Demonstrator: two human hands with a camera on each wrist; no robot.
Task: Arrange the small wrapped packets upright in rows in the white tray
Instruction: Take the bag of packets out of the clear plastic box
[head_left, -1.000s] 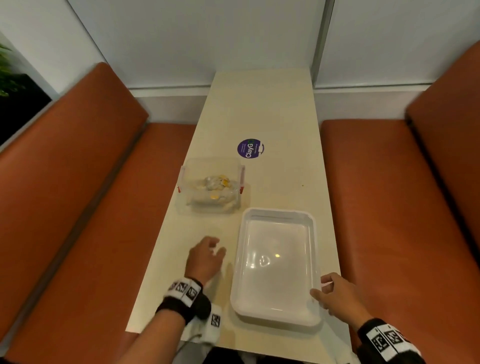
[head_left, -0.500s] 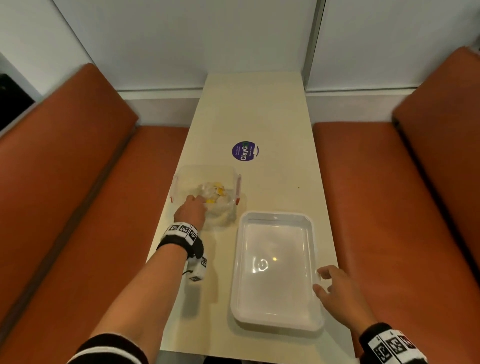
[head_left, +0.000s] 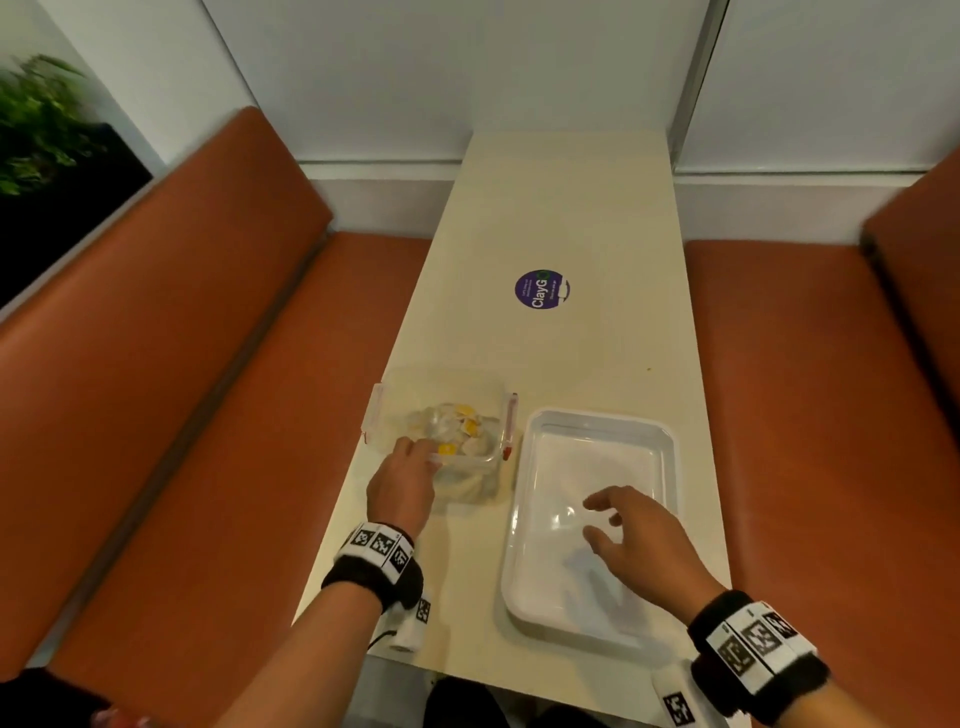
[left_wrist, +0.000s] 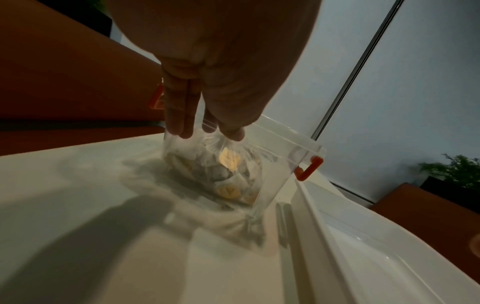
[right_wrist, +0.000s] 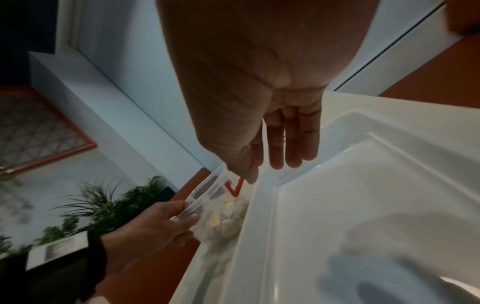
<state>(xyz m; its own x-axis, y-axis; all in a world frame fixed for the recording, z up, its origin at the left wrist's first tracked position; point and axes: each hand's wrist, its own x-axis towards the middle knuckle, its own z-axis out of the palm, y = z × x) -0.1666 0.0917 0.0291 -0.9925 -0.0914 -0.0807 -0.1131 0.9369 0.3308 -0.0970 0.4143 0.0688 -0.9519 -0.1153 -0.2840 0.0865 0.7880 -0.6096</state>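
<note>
Left hand (head_left: 402, 480) pinches the near rim of the clear plastic clip-lid container (head_left: 441, 421), thumb and fingers closed on its wall.

Half a second ago that hand only reached the box; now it holds it and has tilted it, so the small wrapped packets (left_wrist: 228, 174) with yellow labels, all inside, can slide forward. Meanwhile the right hand (head_left: 639, 540) has left the rim of the white rectangular plastic tray (head_left: 670, 447) and hovers over its floor, fingers spread and holding nothing. No packet stands in the tray yet.
</note>
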